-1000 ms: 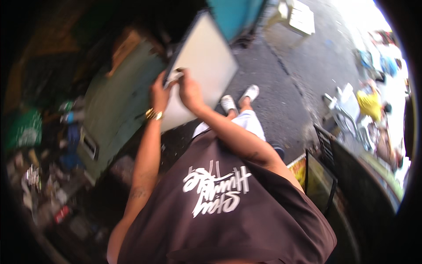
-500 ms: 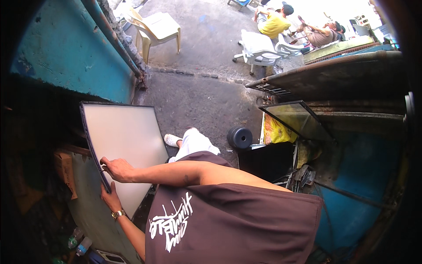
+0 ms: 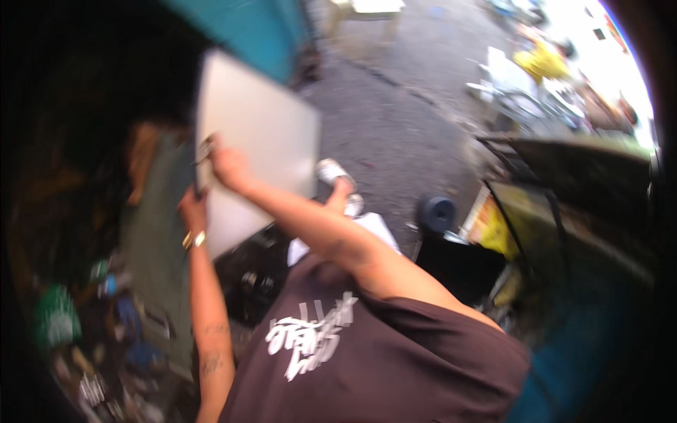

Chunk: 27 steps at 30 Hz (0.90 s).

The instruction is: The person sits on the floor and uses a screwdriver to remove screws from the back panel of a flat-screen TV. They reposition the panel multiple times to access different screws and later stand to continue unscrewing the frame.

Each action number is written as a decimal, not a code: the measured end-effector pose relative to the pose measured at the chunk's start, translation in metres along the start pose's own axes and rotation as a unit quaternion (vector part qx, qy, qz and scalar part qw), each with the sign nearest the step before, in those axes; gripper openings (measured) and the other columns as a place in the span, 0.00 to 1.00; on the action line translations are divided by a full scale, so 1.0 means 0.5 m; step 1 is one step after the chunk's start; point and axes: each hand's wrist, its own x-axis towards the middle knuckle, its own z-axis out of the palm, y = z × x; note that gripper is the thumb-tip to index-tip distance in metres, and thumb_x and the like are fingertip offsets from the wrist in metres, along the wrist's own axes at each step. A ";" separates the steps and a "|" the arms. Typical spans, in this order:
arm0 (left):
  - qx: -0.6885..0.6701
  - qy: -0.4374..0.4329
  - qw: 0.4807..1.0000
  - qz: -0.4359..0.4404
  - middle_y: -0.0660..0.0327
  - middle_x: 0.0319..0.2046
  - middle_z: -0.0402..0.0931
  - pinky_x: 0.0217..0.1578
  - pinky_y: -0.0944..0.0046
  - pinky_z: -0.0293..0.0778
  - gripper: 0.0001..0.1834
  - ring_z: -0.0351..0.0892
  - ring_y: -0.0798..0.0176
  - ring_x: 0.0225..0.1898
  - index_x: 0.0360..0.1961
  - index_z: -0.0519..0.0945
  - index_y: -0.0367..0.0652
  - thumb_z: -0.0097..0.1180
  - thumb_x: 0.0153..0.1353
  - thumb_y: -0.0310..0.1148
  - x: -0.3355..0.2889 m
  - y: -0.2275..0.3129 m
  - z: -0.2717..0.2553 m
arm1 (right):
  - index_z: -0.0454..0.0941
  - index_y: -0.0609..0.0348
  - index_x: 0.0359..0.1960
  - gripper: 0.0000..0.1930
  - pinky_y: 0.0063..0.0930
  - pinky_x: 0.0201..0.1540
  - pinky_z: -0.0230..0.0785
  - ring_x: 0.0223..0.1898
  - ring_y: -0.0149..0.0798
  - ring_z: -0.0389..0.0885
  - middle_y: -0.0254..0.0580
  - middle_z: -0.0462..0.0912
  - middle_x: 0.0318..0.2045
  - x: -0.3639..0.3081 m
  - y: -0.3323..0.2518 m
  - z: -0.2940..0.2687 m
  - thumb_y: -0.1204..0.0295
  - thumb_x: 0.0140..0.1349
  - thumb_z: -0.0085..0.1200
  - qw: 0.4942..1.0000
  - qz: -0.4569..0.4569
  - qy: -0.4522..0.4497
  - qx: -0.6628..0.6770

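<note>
A large flat pale panel (image 3: 264,134) with a thin dark frame along its left edge stands tilted in front of me on the left. My right hand (image 3: 229,166) reaches across my body to that edge, its fingers curled in. Something small and dark shows at its fingertips, too blurred to name. Just below, my left hand (image 3: 192,206), with a gold watch on the wrist, is closed on the panel's dark lower-left edge. The panel's lower end is partly hidden behind my right arm.
A black round object (image 3: 436,213) with a centre hole stands on the floor by a dark flat screen (image 3: 458,271). A framed glass pane (image 3: 525,218) leans at the right. Bottles and clutter (image 3: 106,282) lie at lower left. Seated people and chairs (image 3: 511,84) are farther off.
The view has swung, so the scene sits tilted and farther right, with motion blur. Both hands remain at the panel's left edge. More of my left forearm and the left clutter shows.
</note>
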 end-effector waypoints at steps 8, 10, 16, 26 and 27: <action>-0.038 0.010 0.998 0.048 0.45 0.34 0.86 0.41 0.47 0.79 0.23 0.85 0.38 0.39 0.43 0.84 0.39 0.66 0.64 0.51 -0.030 0.036 -0.043 | 0.68 0.53 0.59 0.17 0.57 0.42 0.75 0.35 0.65 0.86 0.56 0.87 0.30 -0.020 -0.051 -0.048 0.63 0.73 0.51 0.996 -0.051 0.032 0.058; -0.029 0.014 0.998 0.048 0.46 0.32 0.85 0.40 0.47 0.79 0.23 0.85 0.38 0.37 0.42 0.84 0.39 0.67 0.63 0.51 -0.029 0.044 -0.048 | 0.69 0.53 0.60 0.18 0.56 0.43 0.76 0.35 0.63 0.86 0.55 0.87 0.28 -0.026 -0.065 -0.058 0.63 0.72 0.51 0.988 -0.091 0.066 0.106; -0.063 0.015 0.996 0.059 0.47 0.28 0.85 0.37 0.48 0.78 0.24 0.84 0.39 0.33 0.40 0.85 0.38 0.70 0.61 0.52 -0.019 0.030 -0.041 | 0.73 0.52 0.59 0.17 0.55 0.49 0.76 0.45 0.61 0.86 0.58 0.87 0.37 -0.043 -0.052 -0.062 0.61 0.73 0.50 0.992 -0.066 0.036 0.105; -0.555 -0.040 0.821 -0.128 0.50 0.58 0.81 0.57 0.50 0.73 0.32 0.80 0.54 0.56 0.63 0.77 0.37 0.51 0.74 0.56 -0.002 -0.045 -0.047 | 0.79 0.57 0.52 0.09 0.35 0.42 0.77 0.39 0.42 0.88 0.47 0.89 0.38 -0.073 -0.044 -0.054 0.70 0.74 0.54 0.917 -0.090 0.217 0.322; -0.557 -0.049 0.819 -0.128 0.49 0.59 0.80 0.58 0.51 0.72 0.32 0.79 0.53 0.57 0.63 0.76 0.37 0.51 0.74 0.56 -0.006 -0.059 -0.050 | 0.80 0.57 0.51 0.09 0.35 0.41 0.77 0.38 0.43 0.88 0.48 0.89 0.38 -0.083 -0.047 -0.053 0.70 0.74 0.54 0.904 -0.112 0.278 0.305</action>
